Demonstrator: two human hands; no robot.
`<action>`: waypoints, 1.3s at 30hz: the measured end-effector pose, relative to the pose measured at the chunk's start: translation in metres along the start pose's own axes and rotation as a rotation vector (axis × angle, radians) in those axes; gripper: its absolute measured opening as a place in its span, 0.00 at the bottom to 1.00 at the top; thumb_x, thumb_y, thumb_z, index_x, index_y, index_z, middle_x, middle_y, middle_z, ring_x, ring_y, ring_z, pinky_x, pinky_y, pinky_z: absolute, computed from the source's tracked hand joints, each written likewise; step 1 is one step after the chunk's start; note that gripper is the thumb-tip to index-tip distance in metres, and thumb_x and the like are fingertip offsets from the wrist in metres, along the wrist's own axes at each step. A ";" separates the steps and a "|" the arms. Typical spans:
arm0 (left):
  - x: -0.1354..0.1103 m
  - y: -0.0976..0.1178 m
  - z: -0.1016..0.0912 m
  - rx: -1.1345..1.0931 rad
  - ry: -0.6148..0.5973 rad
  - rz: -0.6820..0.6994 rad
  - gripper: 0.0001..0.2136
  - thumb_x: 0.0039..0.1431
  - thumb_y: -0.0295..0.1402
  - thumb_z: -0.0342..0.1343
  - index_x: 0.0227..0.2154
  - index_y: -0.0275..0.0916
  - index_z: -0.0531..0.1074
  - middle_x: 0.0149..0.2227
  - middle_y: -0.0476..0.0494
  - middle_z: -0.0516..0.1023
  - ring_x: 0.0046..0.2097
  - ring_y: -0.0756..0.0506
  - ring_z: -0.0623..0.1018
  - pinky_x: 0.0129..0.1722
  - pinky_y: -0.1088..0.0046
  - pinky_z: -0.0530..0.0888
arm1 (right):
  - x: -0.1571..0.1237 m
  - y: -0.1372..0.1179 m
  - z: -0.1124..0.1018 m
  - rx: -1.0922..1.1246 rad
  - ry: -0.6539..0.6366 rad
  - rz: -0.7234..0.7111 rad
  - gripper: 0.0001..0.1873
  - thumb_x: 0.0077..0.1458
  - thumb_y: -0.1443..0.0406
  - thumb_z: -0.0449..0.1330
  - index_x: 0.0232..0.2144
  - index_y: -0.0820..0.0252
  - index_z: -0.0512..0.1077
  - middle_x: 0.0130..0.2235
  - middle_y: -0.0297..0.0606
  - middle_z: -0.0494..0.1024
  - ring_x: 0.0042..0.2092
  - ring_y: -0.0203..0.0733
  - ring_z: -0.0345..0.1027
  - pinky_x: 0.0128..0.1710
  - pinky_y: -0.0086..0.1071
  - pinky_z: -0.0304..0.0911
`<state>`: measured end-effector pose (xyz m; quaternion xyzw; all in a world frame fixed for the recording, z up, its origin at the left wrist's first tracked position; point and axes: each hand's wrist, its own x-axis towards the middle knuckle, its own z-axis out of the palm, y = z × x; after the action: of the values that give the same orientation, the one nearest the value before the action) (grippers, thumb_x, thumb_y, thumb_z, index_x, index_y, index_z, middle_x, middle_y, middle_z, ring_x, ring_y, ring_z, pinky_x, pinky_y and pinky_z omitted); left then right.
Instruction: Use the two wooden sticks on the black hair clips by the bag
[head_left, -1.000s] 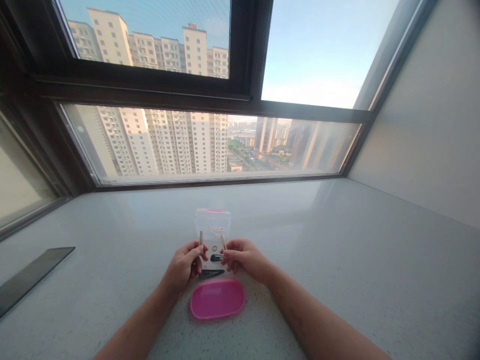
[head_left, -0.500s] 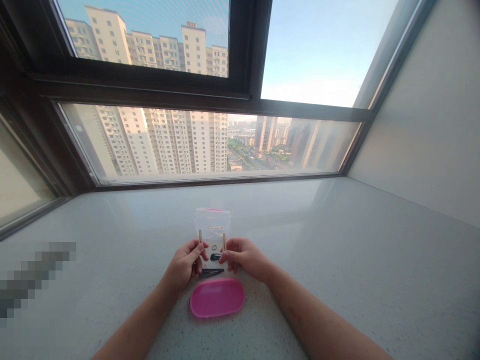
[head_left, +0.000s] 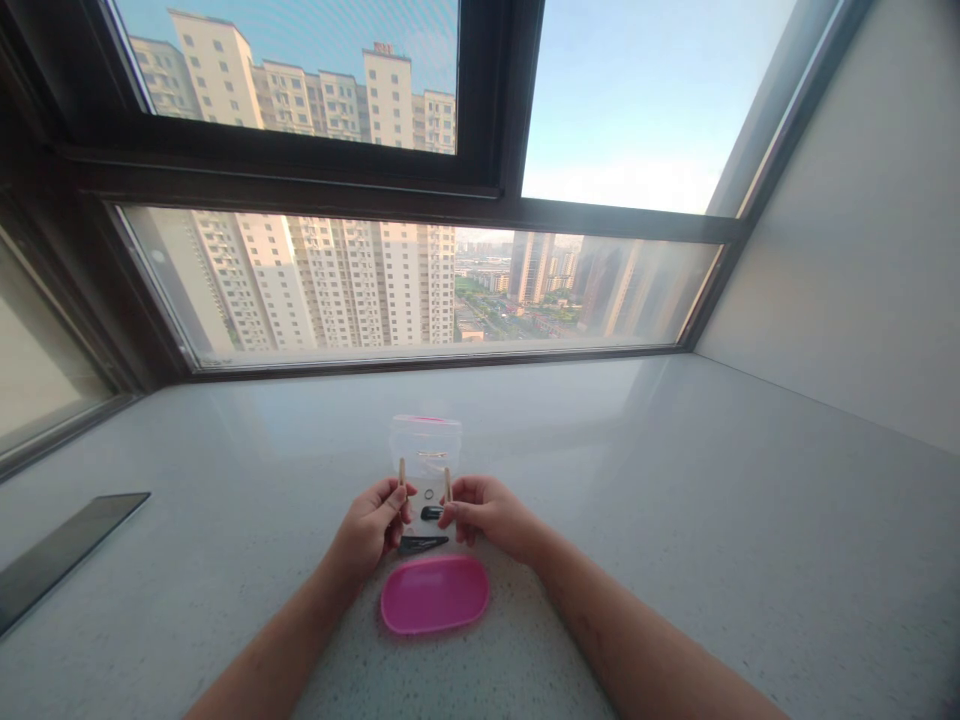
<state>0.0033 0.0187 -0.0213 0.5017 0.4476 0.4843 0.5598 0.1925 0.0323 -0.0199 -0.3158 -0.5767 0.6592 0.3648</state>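
My left hand (head_left: 380, 508) is closed in a pinch around a small, slim wooden peg (head_left: 402, 470), held upright. A matching wooden peg (head_left: 448, 484) stands in the pinch of my right hand (head_left: 480, 508), a short way to the right. Between the hands are a small ring (head_left: 429, 494) and a black hair clip (head_left: 430, 513), partly hidden by my right fingers. Another black hair clip (head_left: 423, 545), long and pointed, lies nearer me by my left fingertips. Beyond the hands lies a clear zip bag (head_left: 426, 436), with a thin gold-coloured pin (head_left: 431, 455) on or in it.
A pink oval tray (head_left: 435, 630) sits on the pale speckled sill (head_left: 637, 500), just in front of my hands. At the far left lies a flat dark glossy slab (head_left: 71, 555). The dark window frame (head_left: 450, 362) bounds the back, and a wall (head_left: 840, 290) the right.
My left fingers have shifted slightly, and the peg in them stands a little further right. My right hand looks almost still, with its peg held as before.
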 end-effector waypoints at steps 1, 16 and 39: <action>0.000 0.000 0.000 0.000 0.001 -0.003 0.12 0.52 0.40 0.51 0.32 0.36 0.66 0.21 0.54 0.66 0.15 0.58 0.62 0.12 0.84 0.54 | 0.000 0.000 0.000 0.000 0.001 0.001 0.16 0.43 0.58 0.62 0.31 0.65 0.67 0.27 0.37 0.75 0.20 0.30 0.62 0.18 0.23 0.54; -0.003 0.004 0.001 -0.015 0.018 -0.020 0.11 0.50 0.39 0.52 0.31 0.35 0.66 0.21 0.52 0.68 0.15 0.57 0.63 0.12 0.83 0.54 | 0.000 0.000 -0.001 -0.010 -0.001 0.010 0.17 0.42 0.57 0.62 0.31 0.65 0.67 0.26 0.36 0.75 0.20 0.30 0.61 0.18 0.24 0.54; -0.003 0.005 0.000 -0.012 0.016 -0.020 0.08 0.47 0.32 0.50 0.31 0.35 0.66 0.22 0.51 0.69 0.15 0.56 0.65 0.12 0.82 0.55 | -0.001 -0.002 0.000 -0.013 0.007 0.022 0.17 0.41 0.57 0.62 0.30 0.65 0.68 0.26 0.37 0.75 0.20 0.30 0.62 0.18 0.23 0.54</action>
<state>0.0020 0.0158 -0.0163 0.4901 0.4541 0.4852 0.5641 0.1929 0.0316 -0.0176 -0.3268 -0.5763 0.6584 0.3573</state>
